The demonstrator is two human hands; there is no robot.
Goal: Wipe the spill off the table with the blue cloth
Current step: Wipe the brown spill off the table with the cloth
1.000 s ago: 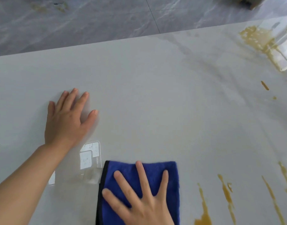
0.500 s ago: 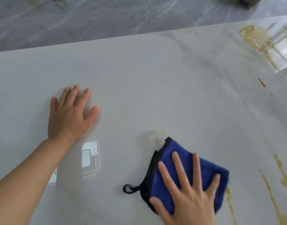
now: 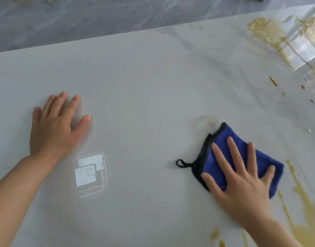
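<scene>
right hand flat on the blue cloth, spill just off its thumb side

the right hand (image 3: 242, 177) presses down with its grip wide open, fingers straight and spread, pinching nothing; under it lies the blue cloth (image 3: 229, 155), folded, long axis running from the far corner beyond the fingertips down toward the thumb, black-edged side on the little-finger side with a black loop (image 3: 181, 163) trailing out that way. yellow-brown spill (image 3: 302, 202) streaks the pale bench (image 3: 153, 90) just past the thumb and near the wrist, with more far beyond the fingertips. the left hand (image 3: 55, 125) rests flat on the bench well apart, its grip open too, holding nothing.
</scene>
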